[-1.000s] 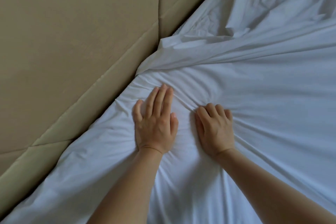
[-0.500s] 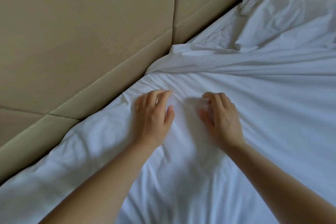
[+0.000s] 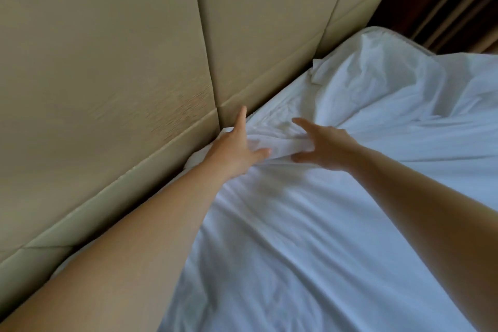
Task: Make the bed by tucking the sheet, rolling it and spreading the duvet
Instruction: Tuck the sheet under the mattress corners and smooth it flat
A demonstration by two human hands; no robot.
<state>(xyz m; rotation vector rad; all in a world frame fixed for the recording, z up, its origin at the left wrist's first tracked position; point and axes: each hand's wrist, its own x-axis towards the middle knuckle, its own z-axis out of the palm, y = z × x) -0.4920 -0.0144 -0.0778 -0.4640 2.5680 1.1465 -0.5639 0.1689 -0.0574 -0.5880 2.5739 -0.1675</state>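
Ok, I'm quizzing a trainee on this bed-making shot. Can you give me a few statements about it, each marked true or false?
1. The left hand is right beside the headboard. True.
2. The sheet lies flat and smooth between the two hands. False: a bunched fold runs between them.
3. The right hand is clenched in a tight fist. False: its fingers are spread.
4. The headboard is made of beige padded panels. True.
5. More white bedding lies crumpled beyond the hands. True.
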